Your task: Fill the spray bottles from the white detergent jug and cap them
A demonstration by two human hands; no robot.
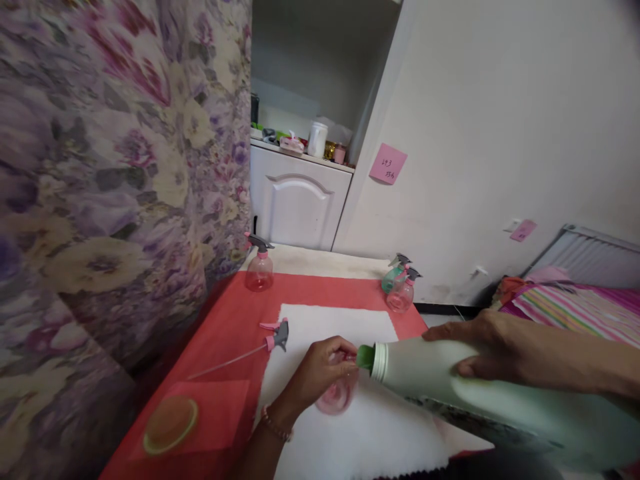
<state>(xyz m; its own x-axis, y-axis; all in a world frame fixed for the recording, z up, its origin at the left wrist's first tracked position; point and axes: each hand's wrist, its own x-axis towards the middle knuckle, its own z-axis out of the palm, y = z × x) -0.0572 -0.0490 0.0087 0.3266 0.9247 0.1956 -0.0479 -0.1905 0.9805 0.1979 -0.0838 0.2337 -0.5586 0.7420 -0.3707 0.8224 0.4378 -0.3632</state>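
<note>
My left hand (327, 367), with a beaded bracelet, is wrapped round the neck of a clear pink bottle (336, 397) standing on white cloth. A large pale green bottle (425, 363) lies tilted under my right hand (500, 353), which grips it from above. Its ribbed mouth, with a green piece in it, points left and meets the pink bottle's top beside my left fingers. Whether liquid flows is hidden. A pink and grey spray head (278, 335) with a thin tube lies on the red cover, left of my left hand.
A pink spray bottle (259, 270) stands at the table's back left. Green (391, 279) and pink (400, 295) spray bottles stand at the back right. A round lid (171, 425) lies front left on the red cover (320, 289). A floral curtain (150, 167) hangs at left.
</note>
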